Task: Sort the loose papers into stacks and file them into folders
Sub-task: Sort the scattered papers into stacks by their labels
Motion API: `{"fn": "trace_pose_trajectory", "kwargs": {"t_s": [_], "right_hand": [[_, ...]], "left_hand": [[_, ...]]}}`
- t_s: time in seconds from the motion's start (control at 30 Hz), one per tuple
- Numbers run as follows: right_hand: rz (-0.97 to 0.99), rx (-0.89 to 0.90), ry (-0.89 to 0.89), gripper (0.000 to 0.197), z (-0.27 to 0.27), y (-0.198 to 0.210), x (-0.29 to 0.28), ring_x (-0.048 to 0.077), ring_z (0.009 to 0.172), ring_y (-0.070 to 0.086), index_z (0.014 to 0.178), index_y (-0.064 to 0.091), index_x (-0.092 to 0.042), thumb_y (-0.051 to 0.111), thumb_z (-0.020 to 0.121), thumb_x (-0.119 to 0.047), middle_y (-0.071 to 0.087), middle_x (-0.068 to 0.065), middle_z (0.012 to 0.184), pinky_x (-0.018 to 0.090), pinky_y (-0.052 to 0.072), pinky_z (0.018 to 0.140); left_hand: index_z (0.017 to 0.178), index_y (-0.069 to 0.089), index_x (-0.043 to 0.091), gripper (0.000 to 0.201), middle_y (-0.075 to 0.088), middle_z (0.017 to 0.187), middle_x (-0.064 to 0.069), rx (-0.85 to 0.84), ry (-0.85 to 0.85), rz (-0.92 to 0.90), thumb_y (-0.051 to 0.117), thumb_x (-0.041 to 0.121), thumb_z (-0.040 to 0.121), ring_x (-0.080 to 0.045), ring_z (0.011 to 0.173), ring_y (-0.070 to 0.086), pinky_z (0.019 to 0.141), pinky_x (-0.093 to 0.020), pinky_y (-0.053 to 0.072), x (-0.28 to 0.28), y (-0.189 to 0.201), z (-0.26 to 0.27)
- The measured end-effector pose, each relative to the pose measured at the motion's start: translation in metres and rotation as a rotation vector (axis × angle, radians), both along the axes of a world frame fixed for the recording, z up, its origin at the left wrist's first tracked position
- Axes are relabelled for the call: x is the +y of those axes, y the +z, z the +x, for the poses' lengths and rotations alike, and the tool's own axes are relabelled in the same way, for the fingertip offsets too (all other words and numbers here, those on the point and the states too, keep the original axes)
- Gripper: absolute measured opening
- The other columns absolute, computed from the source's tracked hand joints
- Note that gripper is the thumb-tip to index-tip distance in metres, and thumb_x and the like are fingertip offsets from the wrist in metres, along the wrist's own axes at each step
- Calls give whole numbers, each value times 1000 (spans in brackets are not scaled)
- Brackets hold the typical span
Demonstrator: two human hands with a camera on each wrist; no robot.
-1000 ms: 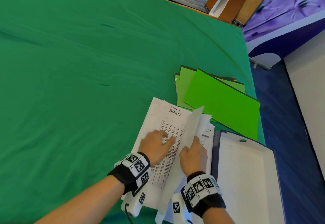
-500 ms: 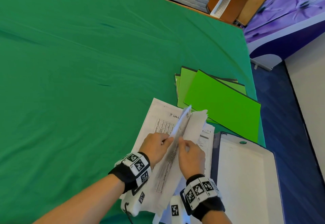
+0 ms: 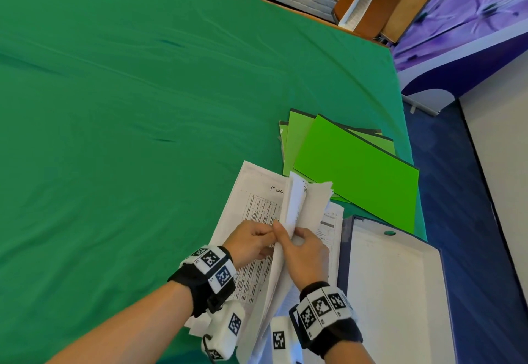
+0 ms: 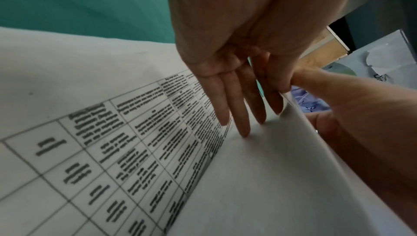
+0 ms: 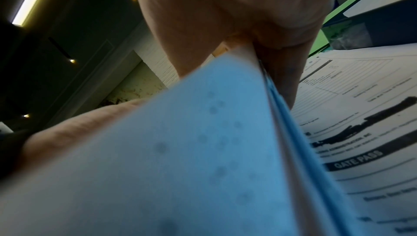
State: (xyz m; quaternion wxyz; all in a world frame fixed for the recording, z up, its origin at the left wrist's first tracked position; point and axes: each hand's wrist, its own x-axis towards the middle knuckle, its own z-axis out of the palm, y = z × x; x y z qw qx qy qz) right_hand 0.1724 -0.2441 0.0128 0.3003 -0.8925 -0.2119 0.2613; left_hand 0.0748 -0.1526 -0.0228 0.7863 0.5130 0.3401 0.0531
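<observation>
**A:** What do you have in hand?

**B:** A thin bundle of lifted sheets (image 3: pixel 300 206), standing nearly on edge above the paper pile (image 3: pixel 251 200) at the near right of the bench (image 3: pixel 143 106). My right hand (image 3: pixel 305 252) has its fingers curled round the bundle's lower edge. My left hand (image 3: pixel 251 242) pinches the same edge from the other side, thumb on it, while its other fingers (image 4: pixel 237 115) lie straight against the lifted paper just above the printed table.

**A:** How would you finish the step well?

**B:** I'd keep the left fingers spread on the sheets that stay down so nothing slides, let the right hand carry the bundle clear, and square its edges before laying it aside as its own stack. The sheets are limp, so I'd support them low and move slowly.

**A:** Counts?

**B:** Green folders (image 3: pixel 354 175), fanned just beyond the pile: I make out three, possibly four, since they overlap. One open box file (image 3: pixel 394 292) lies at the right, touching the pile's edge. There are two hands, each with a marker wristband. Loose sheets I cannot count; they lie too close together.
</observation>
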Motion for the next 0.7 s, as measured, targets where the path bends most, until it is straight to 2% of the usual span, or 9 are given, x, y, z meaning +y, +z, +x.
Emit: {"fn": "trace_pose_trajectory", "kwargs": {"t_s": [0.07, 0.13, 0.23, 0.33, 0.43, 0.5, 0.57, 0.63, 0.7], "right_hand": [[-9, -10, 13, 42, 1, -4, 1, 14, 88, 62, 97, 68, -26, 56, 83, -64, 69, -6, 90, 30, 49, 82], [-24, -31, 5, 33, 5, -8, 1, 21, 86, 61, 90, 66, -21, 52, 91, -50, 68, -1, 87, 36, 49, 83], [-49, -46, -53, 28, 11, -11, -3, 30, 83, 57, 79, 58, -10, 46, 96, -29, 64, 10, 83, 39, 47, 80], [-67, -48, -47, 19, 14, -10, -10, 32, 88, 58, 104, 56, -3, 45, 96, -16, 64, 18, 97, 34, 45, 75], [-55, -51, -19, 46, 11, -6, -13, 33, 91, 59, 140, 36, -11, 46, 95, -9, 63, 20, 106, 32, 43, 72], [-62, -77, 3, 69, 8, -3, -14, 28, 77, 57, 153, 10, -26, 46, 96, -10, 63, 15, 93, 28, 38, 67], [-48, -113, 54, 79, 7, -1, -15, 17, 60, 52, 151, -6, -39, 45, 97, -12, 58, 5, 72, 27, 35, 57], [-1, -111, 81, 68, 7, -1, -15, 12, 58, 50, 151, 2, -43, 42, 100, -20, 54, -1, 66, 25, 35, 54], [25, -55, 53, 58, 5, 4, -13, 17, 76, 59, 152, 13, -40, 39, 100, -43, 61, 0, 83, 26, 41, 71]], "left_hand": [[64, 52, 7, 35, 39, 57, -1, -13, -4, -19, 54, 11, 99, -9, 48, 37, 50, -19, 36, -2, -1, 0], [88, 65, -3, 28, 60, 73, -9, -12, 22, -82, 55, 20, 99, -18, 61, 53, 56, -23, 45, -3, 0, -1], [109, 67, 8, 27, 70, 92, -8, 76, 118, -121, 53, 29, 100, -19, 71, 64, 58, -25, 52, 4, -3, -5], [89, 66, 7, 17, 63, 78, -7, 123, 184, -48, 59, 20, 97, -16, 63, 56, 57, -24, 47, 17, -8, -14], [68, 56, 10, 24, 49, 58, 1, 182, 188, 114, 73, 11, 86, -12, 54, 42, 59, -24, 39, 25, -12, -16], [63, 51, 12, 32, 41, 49, 6, 190, 186, 162, 76, 15, 83, -9, 46, 35, 52, -22, 34, 25, -11, -14], [60, 46, 15, 39, 36, 49, 5, 175, 184, 132, 76, 23, 83, -10, 44, 31, 47, -21, 30, 20, -9, -10], [59, 44, 17, 42, 38, 50, 3, 152, 173, 60, 73, 32, 85, -12, 45, 32, 47, -22, 29, 11, -7, -6], [69, 57, 13, 33, 60, 62, -5, 98, 164, -96, 67, 38, 89, -18, 54, 53, 51, -25, 45, 2, -1, 0]]}}
